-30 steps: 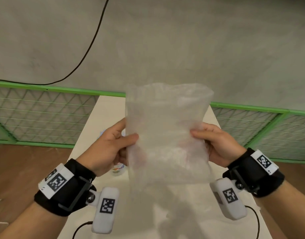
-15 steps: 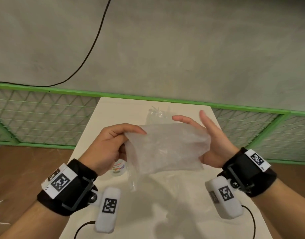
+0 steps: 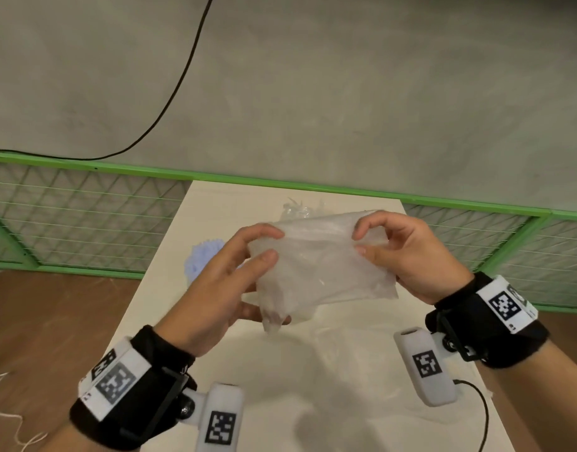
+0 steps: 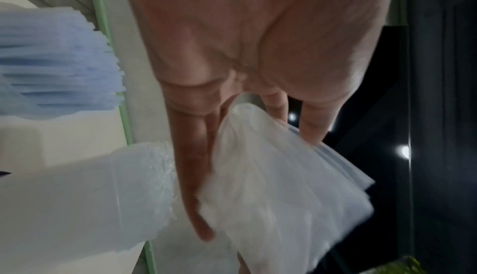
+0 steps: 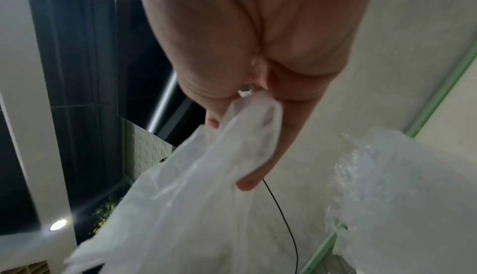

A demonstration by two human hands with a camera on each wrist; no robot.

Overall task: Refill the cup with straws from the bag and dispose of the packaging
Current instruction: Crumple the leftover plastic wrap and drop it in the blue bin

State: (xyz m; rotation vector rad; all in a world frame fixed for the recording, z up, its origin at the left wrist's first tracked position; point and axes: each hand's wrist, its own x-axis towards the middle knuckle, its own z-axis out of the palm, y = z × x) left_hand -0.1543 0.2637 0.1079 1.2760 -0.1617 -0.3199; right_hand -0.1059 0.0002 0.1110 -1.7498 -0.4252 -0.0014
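Observation:
An empty, translucent plastic bag is folded over and held in the air above the white table. My left hand pinches its left edge between thumb and fingers; the bag hangs past those fingers in the left wrist view. My right hand pinches the top right edge of the bag. Pale blue straws stand bunched behind my left hand, and the straws fan out in the left wrist view. The cup under them is hidden.
Another crumpled clear plastic wrapper lies at the table's far side behind the bag. A green-framed mesh fence runs behind the table below a grey wall with a black cable. Brown floor lies on both sides.
The bag, held upright and spread a second ago, has been folded down into a smaller flat bundle. My right hand, open half a second ago, now pinches the folded top edge.

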